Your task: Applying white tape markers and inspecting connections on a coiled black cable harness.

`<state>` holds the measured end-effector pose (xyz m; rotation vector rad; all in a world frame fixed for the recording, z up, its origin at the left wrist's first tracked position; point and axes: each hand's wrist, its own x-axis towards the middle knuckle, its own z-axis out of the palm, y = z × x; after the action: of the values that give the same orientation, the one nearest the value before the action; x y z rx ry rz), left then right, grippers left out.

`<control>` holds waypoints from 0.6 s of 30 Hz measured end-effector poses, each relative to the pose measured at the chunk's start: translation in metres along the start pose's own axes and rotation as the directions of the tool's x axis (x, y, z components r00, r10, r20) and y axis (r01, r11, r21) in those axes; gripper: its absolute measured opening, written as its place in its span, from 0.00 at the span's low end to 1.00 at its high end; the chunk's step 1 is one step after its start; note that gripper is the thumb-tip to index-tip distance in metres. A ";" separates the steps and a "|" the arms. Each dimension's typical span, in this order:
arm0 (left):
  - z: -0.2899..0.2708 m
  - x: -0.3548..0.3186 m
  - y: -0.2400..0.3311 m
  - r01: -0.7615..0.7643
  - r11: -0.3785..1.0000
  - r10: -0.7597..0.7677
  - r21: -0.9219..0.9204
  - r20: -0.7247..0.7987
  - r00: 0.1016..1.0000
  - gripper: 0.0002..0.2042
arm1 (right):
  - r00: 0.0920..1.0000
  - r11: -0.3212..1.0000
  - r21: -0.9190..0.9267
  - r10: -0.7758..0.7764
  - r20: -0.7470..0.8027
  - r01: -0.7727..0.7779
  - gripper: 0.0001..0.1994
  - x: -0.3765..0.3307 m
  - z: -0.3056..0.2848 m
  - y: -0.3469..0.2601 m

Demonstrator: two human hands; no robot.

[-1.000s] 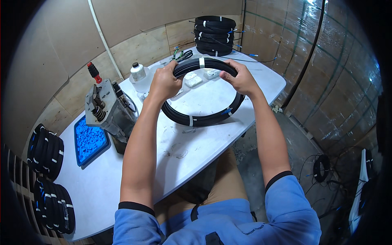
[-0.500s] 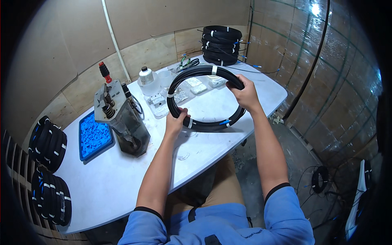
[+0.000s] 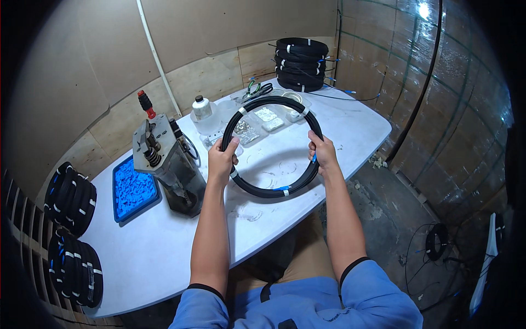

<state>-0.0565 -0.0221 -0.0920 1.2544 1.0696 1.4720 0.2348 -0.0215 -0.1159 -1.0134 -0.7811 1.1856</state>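
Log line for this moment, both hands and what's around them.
left hand: grips black cable coil | right hand: grips coil's other side | coil: lifted above white table | nearby: metal press tool, blue tray

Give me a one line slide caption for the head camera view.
Left hand and right hand hold a black cable coil above the white table, beside a metal press tool.
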 end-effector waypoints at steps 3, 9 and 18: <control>0.001 -0.005 -0.011 -0.037 0.995 0.041 -0.091 0.035 0.999 0.17 | 1.000 0.999 0.036 0.004 0.025 -0.005 0.13 0.002 -0.001 0.004; 0.025 -0.024 -0.047 0.134 0.919 -0.187 -0.371 -0.110 0.976 0.21 | 0.993 0.967 0.253 -0.023 0.112 -0.006 0.15 0.007 -0.018 0.021; 0.053 -0.030 -0.073 0.134 0.889 -0.185 -0.438 -0.074 0.980 0.21 | 0.964 0.879 0.411 -0.266 0.004 0.241 0.16 0.003 -0.014 0.041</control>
<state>0.0056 -0.0320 -0.1634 0.7579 0.8331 1.5594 0.2328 -0.0192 -0.1596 -0.5124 -0.6530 1.0931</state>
